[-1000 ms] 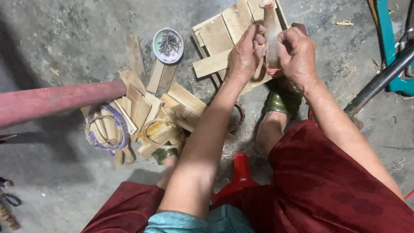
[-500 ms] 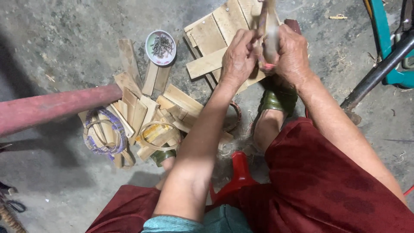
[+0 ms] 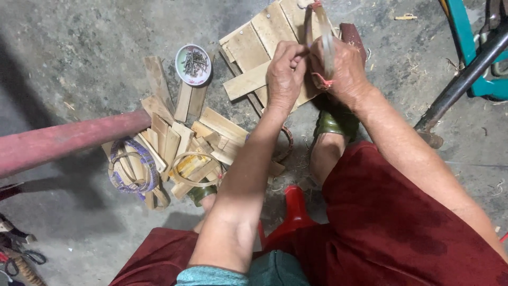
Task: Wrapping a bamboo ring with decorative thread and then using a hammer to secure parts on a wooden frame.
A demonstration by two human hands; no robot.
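My right hand (image 3: 344,71) grips a thin bent bamboo strip (image 3: 324,37) that stands up from the fist, with a red cord tied at its top and another bit of red cord by my palm. My left hand (image 3: 286,74) pinches the same strip from the left, fingers closed against it. Both hands hover above a nailed panel of bamboo slats (image 3: 259,37) lying on the concrete floor.
A small dish of nails (image 3: 193,64) sits left of the panel. A heap of short bamboo pieces (image 3: 180,151) with bamboo rings and a blue-wrapped ring (image 3: 129,172) lies at left. A red pole (image 3: 63,140) crosses from the left. A red stool (image 3: 293,212) is under me; dark metal bar (image 3: 465,77) at right.
Both hands stay together on the strip, with the fingers shifting slightly along it. The view has shifted a little.
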